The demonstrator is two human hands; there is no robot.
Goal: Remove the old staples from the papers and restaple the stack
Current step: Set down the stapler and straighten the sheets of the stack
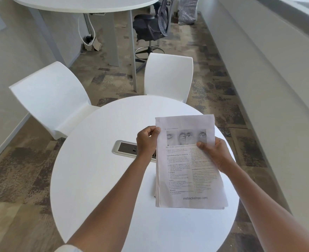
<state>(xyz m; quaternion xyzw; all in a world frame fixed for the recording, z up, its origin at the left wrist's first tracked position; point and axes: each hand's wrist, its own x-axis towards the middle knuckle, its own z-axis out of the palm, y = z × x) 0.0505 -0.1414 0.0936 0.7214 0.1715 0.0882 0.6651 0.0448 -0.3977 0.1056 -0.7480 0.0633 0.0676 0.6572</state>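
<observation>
the left hand (147, 140) pinches the stack of papers (188, 164) at its 9 o'clock edge near the top, thumb on the printed face and fingers curled behind. the stack is held up in the air above the round white bench (99, 170), toward the bench's 3 o'clock side, printed face toward the camera. behind the left wrist a power outlet panel (125, 148) sits set into the bench top. the right hand (214, 154) pinches the 3 o'clock edge, thumb pressed on the page just under the photos.

the stack looks light and floppy: several thin sheets, the lower corners fanning apart slightly, so it would likely sag or splay if held by 1 corner. gripping both side edges near the top seems the steady hold. no staples can be made out, and no stapler or staple remover is in view. 2 white chairs (55, 99) stand at the bench's 10 and 12 o'clock.
</observation>
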